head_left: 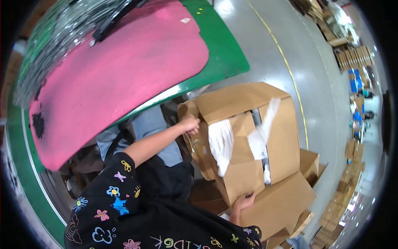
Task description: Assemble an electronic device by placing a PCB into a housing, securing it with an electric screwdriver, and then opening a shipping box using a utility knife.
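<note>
A large brown cardboard box (283,141) stands in front of me, its top flaps partly apart. White wrapping (221,143) sticks out of it on the left side, and a loose white strip (265,133) lies across the gap. A dark grey edge of something (256,119) shows in that gap; the rest is hidden. My left hand (190,124) is closed at the box's upper left flap edge. At the near edge, my right hand (244,202) is bent round the cardboard, with a small dark spot beside its fingertips that I cannot make out.
A green table (228,54) with a pink mat (137,62) is at the left, with clear plastic bags (54,54) piled on it. Another open carton (277,205) is close on the right. Stacked cardboard (354,58) stands farther right, beyond a yellow floor line (286,62).
</note>
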{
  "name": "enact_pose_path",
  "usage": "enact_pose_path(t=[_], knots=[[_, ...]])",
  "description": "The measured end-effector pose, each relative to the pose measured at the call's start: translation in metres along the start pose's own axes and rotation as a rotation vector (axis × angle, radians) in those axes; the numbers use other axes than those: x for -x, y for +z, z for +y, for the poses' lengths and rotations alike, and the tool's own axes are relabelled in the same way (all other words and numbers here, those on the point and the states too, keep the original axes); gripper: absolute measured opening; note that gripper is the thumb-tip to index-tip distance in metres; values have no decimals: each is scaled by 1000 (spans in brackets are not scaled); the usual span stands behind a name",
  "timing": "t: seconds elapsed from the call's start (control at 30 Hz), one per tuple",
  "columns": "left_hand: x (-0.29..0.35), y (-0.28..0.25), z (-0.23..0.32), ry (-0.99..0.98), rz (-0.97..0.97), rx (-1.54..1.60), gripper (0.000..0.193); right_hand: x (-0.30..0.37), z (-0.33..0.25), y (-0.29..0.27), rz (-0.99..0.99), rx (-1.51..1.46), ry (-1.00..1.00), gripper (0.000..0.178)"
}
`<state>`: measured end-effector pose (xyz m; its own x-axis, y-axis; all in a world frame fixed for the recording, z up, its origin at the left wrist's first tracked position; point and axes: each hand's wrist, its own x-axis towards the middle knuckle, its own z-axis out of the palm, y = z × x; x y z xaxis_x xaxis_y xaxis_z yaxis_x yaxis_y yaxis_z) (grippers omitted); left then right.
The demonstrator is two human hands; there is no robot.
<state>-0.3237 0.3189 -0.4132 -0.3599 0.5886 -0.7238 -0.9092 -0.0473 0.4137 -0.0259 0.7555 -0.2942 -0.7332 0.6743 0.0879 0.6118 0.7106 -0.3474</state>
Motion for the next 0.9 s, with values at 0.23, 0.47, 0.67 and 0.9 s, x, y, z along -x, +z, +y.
enact_pose_path(t=[0.23,0.47,0.67,0.9], knots=[[50,81,41,334,258,-583,29,-63,-47,48,57,192,75,46],[77,81,30,386,7,-740,30,-168,-129,79,-84,112,24,57],[99,78,44,425,96,-637,35,-180,-162,27,-200,125,149,60],[100,70,51,429,119,-581,34,-71,-228,-82,-336,204,-104,41]])
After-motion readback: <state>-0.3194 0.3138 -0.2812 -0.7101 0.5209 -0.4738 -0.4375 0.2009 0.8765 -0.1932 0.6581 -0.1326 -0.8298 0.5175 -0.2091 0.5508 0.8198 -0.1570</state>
